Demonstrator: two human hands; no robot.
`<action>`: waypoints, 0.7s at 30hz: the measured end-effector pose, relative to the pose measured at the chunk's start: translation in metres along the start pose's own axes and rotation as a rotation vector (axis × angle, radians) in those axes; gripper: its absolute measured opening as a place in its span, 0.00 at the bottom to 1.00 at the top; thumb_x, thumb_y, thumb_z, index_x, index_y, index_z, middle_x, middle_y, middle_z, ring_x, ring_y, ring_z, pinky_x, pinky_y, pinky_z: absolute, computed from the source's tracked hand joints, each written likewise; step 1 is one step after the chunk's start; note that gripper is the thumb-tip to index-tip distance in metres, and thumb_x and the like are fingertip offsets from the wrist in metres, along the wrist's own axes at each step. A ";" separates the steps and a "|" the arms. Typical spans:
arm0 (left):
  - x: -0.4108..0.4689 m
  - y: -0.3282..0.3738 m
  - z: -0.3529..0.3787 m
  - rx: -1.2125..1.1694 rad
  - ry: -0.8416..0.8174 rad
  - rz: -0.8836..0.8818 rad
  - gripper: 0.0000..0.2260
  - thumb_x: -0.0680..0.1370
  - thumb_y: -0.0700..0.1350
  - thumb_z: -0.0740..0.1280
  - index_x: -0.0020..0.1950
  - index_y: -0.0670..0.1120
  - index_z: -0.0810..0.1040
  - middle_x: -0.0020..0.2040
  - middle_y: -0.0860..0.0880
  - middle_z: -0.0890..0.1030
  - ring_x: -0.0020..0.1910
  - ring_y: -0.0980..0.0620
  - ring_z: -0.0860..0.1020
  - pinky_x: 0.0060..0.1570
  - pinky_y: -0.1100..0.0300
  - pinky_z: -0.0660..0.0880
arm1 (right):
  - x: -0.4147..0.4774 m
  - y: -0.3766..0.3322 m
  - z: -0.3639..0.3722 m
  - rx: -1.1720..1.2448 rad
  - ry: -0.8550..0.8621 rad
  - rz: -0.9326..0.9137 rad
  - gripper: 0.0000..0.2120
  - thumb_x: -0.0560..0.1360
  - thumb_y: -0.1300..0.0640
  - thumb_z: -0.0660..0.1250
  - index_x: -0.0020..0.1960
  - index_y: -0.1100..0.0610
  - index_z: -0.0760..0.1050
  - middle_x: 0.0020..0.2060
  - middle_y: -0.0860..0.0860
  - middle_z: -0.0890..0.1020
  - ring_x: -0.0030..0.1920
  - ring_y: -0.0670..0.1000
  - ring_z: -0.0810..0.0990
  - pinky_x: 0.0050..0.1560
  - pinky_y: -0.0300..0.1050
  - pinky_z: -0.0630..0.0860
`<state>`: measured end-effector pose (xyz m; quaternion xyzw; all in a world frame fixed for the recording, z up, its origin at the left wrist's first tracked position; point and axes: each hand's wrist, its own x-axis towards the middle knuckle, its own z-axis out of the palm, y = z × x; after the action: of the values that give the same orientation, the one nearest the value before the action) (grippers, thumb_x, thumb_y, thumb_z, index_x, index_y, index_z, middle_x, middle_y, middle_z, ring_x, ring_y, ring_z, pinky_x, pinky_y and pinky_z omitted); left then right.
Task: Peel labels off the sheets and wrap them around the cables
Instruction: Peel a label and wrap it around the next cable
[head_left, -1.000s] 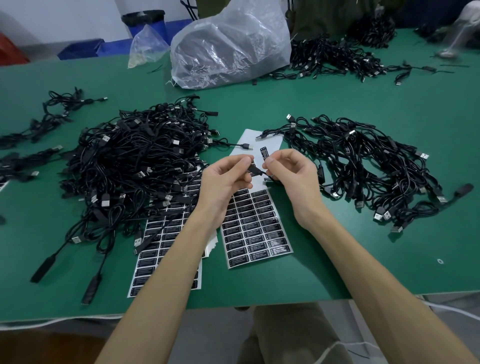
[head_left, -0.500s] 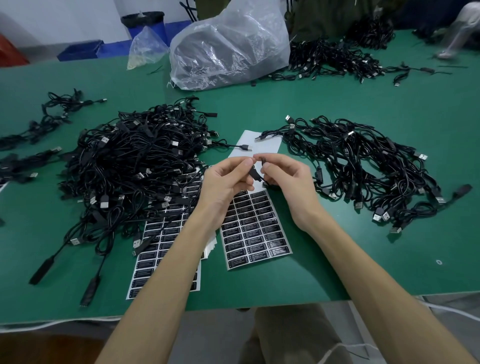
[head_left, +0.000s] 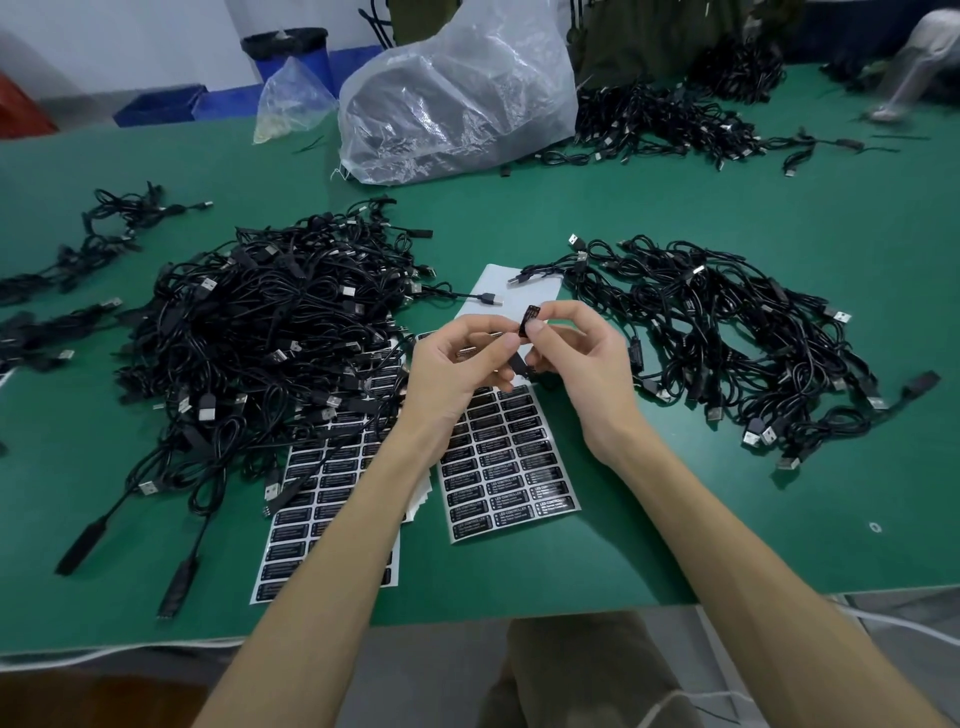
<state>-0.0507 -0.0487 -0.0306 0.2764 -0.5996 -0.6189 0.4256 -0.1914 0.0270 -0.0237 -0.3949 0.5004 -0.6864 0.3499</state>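
Note:
Both hands meet over the middle of the green table (head_left: 675, 545). My left hand (head_left: 457, 374) pinches a black cable (head_left: 518, 365) between thumb and fingers. My right hand (head_left: 582, 358) pinches a small black label (head_left: 530, 321) that stands up against that cable. Beneath the hands lies a label sheet (head_left: 511, 467) with rows of black labels; its upper part is bare white backing. A second label sheet (head_left: 322, 499) lies to the left, partly under my left forearm and the cables.
A big heap of black USB cables (head_left: 260, 338) fills the left, a flatter spread of cables (head_left: 727, 343) the right. More cables (head_left: 665, 124) and a clear plastic bag (head_left: 457, 98) lie at the back. A person's arm (head_left: 919, 67) shows far right.
My hands have turned the cable end upward, and the label now stands up above my right fingertips.

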 end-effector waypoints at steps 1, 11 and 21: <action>0.000 0.000 0.000 0.016 0.003 0.022 0.06 0.78 0.39 0.75 0.54 0.44 0.86 0.41 0.45 0.83 0.34 0.50 0.79 0.38 0.57 0.81 | 0.000 0.001 0.000 0.002 -0.006 -0.005 0.03 0.80 0.62 0.70 0.50 0.55 0.80 0.35 0.48 0.84 0.36 0.46 0.80 0.43 0.39 0.79; 0.000 -0.002 0.002 0.083 0.032 0.078 0.05 0.78 0.36 0.74 0.54 0.42 0.85 0.41 0.45 0.84 0.33 0.51 0.79 0.35 0.57 0.80 | 0.001 0.003 0.000 -0.020 -0.072 -0.027 0.04 0.81 0.64 0.69 0.51 0.55 0.78 0.44 0.49 0.84 0.42 0.48 0.82 0.48 0.45 0.79; 0.001 -0.006 -0.002 0.166 0.056 0.098 0.04 0.80 0.40 0.73 0.54 0.42 0.84 0.40 0.47 0.84 0.34 0.51 0.80 0.37 0.56 0.82 | 0.002 0.006 0.004 -0.076 -0.006 -0.038 0.03 0.78 0.59 0.74 0.51 0.56 0.81 0.42 0.43 0.84 0.40 0.45 0.80 0.43 0.38 0.77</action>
<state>-0.0511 -0.0509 -0.0365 0.2985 -0.6494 -0.5376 0.4474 -0.1887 0.0223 -0.0280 -0.4193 0.5177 -0.6722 0.3230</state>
